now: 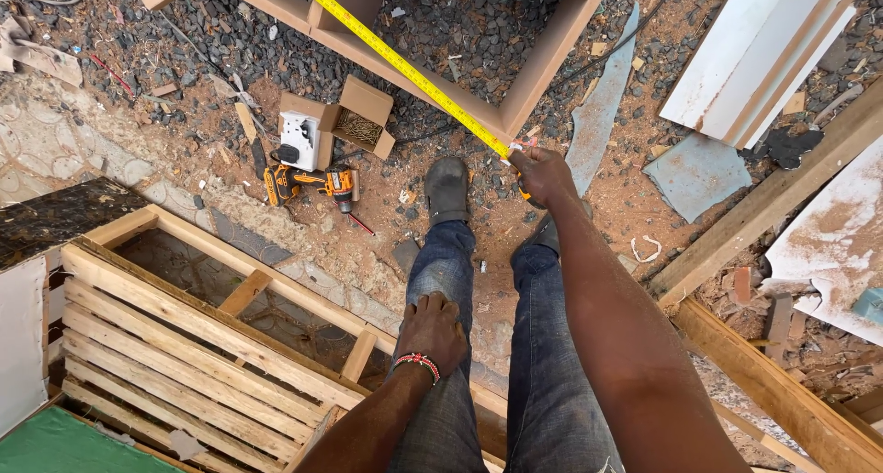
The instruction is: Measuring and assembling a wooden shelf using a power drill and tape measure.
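Tape measure [405, 68] ran as a yellow blade from the top of the view down across a brown wooden frame [543, 64] to the frame's near corner. Right hand [543, 174] reached out at full arm's length, fingers closed on the tape's case at that corner. Left hand [430, 330] rested on the left knee, fingers curled loosely, holding nothing; a beaded bracelet [418, 363] circled the wrist. Person stood on gravel and red dirt, one dark shoe [447, 188] near the frame. To the left lay a yellow cordless drill [308, 183] and an open cardboard box of screws [359, 124]. A slatted pallet frame [184, 335] lay at lower left.
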